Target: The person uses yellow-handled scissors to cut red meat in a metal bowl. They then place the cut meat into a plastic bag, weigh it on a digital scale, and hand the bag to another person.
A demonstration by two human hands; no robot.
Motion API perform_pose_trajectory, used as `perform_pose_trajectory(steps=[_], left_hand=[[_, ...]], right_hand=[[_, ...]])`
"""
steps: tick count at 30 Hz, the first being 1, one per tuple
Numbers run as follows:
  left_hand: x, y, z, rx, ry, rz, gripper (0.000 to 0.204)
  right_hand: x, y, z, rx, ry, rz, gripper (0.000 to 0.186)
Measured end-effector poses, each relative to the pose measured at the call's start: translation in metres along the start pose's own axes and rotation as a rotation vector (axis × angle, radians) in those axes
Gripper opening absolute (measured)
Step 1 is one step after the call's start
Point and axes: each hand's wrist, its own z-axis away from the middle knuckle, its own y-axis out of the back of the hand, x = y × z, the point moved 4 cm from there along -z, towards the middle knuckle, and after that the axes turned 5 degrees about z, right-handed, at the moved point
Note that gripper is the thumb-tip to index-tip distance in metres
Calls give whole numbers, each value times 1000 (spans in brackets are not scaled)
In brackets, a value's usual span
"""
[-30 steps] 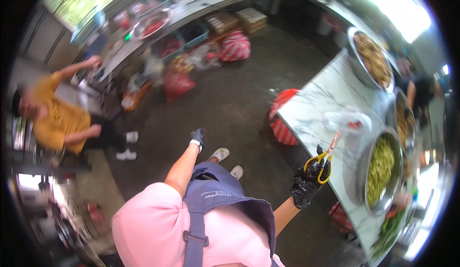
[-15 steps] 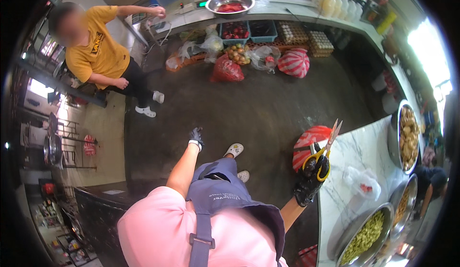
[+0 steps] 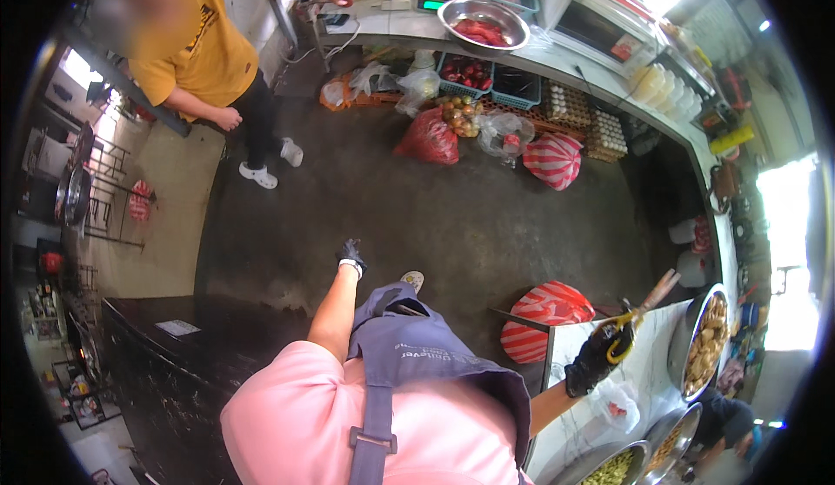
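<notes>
My right hand (image 3: pixel 593 361), in a black glove, grips a pair of scissors (image 3: pixel 652 299) with yellow handles. The blades point away to the upper right, above the marble-topped table (image 3: pixel 567 346). Beneath and beside that hand, a clear plastic bag (image 3: pixel 624 403) with something red inside lies on the table. My left hand (image 3: pixel 351 257) wears a dark glove with a white cuff. It hangs over the dark floor, its fingers partly apart and nothing seen in them.
Metal bowls of food, one with brown pieces (image 3: pixel 715 333), line the table's right side. A striped bag (image 3: pixel 546 307) sits by its corner. Ahead, a counter (image 3: pixel 400 24) has crates and bags below. A person in yellow (image 3: pixel 204 59) stands far left; another bends at lower right.
The view has shifted, bringing the far counter and the person in yellow closer. My right hand has moved right with the scissors, farther over the table. My left arm keeps nearly the same pose.
</notes>
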Motion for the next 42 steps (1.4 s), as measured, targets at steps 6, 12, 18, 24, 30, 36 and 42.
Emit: perform_pose_trajectory(steps=[6,12,18,24,30,36,42], left_hand=[[28,18,-30,-43,22,286,23],[60,55,-48,101,62,389,18],[82,5,-57,58,11,320,23],[136,-129,-75,-77,-59,257,24],[190,-265,-87,-277,-99,171,26],[260,-387,-91,-162,-992,-792,22],[340,-560,-74,-501,-1322,-1156,19]], right_hand=[[-64,-100,-32,-295,-101,-643,28],[-120,-177,-89,-675,-520,-1197,28],[-145,-248,-150,-769,-624,-1272,27],[-159,-334,-232,-849,-602,-1293,24],[-188,-397,-309,-834,-270,-1117,17],[-216,-498,-355,-1028,-531,-1321,19],[-240,-532,-391,-836,-553,-1237,20]])
